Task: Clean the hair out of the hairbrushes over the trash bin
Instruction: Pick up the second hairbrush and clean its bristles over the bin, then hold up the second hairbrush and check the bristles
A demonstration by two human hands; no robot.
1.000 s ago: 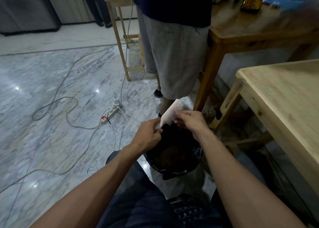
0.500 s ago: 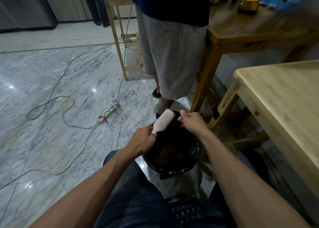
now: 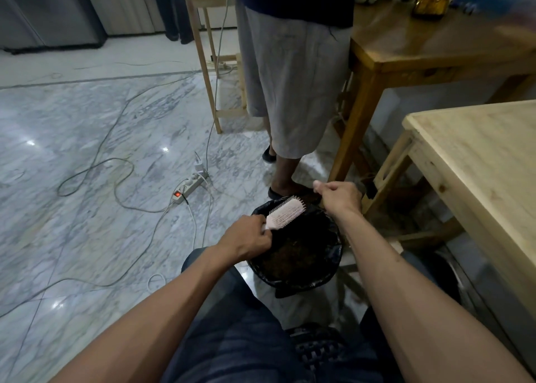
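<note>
Hairbrush (image 3: pixel 285 212) over trash bin (image 3: pixel 333 269) rim

Trash bin (image 3: pixel 293 278) hemmed by standing person (image 3: pixel 293 92) and table (image 3: pixel 478 162); left floor (image 3: pixel 87 150) open.

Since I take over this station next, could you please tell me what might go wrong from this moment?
1. The right hand is raised past the far rim of the bin, so any hair it has pulled free could drop on the floor.
2. The left hand holds the brush only by its near end; a hard tug might twist it loose into the bin.
3. A power strip and cables lie close by, a tripping risk.
</note>
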